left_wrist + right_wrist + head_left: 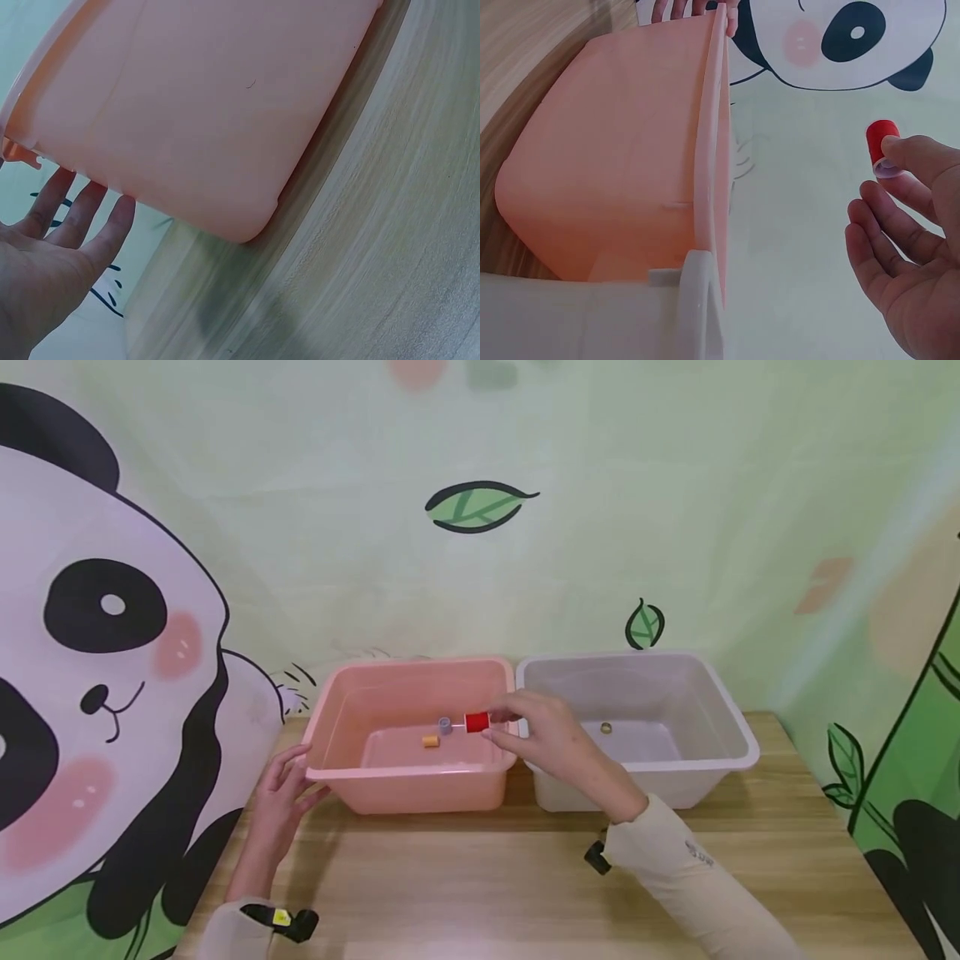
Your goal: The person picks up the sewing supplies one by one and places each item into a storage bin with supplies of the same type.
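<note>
My right hand (551,735) pinches a red thread spool (477,722) between thumb and forefinger, above the right part of the pink plastic tub (416,791). The right wrist view shows the red spool with a pale rim, the other fingers loosely bent below it. Inside the pink tub lie an orange-yellow spool (431,742) and a grey-blue spool (445,726). My left hand (279,793) holds the tub's left end at the rim; in the left wrist view several fingertips (120,214) touch its outer wall, the thumb hidden there.
A pale grey tub (637,767) stands right beside the pink one, with a small gold-coloured spool-like piece (606,727) inside. Both sit on a wooden table (450,877), close to a printed panda backdrop (337,527).
</note>
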`<state>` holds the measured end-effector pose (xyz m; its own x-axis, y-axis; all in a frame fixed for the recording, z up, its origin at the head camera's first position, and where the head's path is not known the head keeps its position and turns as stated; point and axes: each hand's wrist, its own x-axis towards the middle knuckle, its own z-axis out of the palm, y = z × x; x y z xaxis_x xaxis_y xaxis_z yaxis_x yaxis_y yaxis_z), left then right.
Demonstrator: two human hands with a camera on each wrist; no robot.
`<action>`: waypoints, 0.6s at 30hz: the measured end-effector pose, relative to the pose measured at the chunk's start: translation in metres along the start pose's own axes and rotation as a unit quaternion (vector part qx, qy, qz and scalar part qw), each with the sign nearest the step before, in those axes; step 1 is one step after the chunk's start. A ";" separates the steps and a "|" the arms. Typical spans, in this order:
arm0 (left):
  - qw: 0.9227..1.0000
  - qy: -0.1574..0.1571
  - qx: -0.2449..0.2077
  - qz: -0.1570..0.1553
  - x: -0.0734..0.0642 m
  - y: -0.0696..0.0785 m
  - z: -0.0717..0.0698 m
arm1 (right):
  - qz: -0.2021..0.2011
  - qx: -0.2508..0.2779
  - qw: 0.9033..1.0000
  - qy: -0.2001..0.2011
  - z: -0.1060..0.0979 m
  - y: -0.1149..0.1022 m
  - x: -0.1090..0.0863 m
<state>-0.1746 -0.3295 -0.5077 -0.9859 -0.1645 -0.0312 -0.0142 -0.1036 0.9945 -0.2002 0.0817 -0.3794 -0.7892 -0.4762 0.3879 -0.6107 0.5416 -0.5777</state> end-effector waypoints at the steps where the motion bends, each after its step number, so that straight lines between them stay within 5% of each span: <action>1: 1.000 0.001 0.001 0.000 0.000 0.000 0.001 | 0.000 0.002 1.000 0.002 0.000 0.000 0.000; 18: 1.000 0.008 -0.010 0.002 -0.001 0.001 0.002 | 0.020 0.004 1.000 0.010 -0.003 0.000 0.003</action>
<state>-0.1742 -0.3276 -0.5065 -0.9831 -0.1807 -0.0298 -0.0076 -0.1225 0.9924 -0.2032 0.0820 -0.3764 -0.8142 -0.4406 0.3781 -0.5781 0.5549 -0.5983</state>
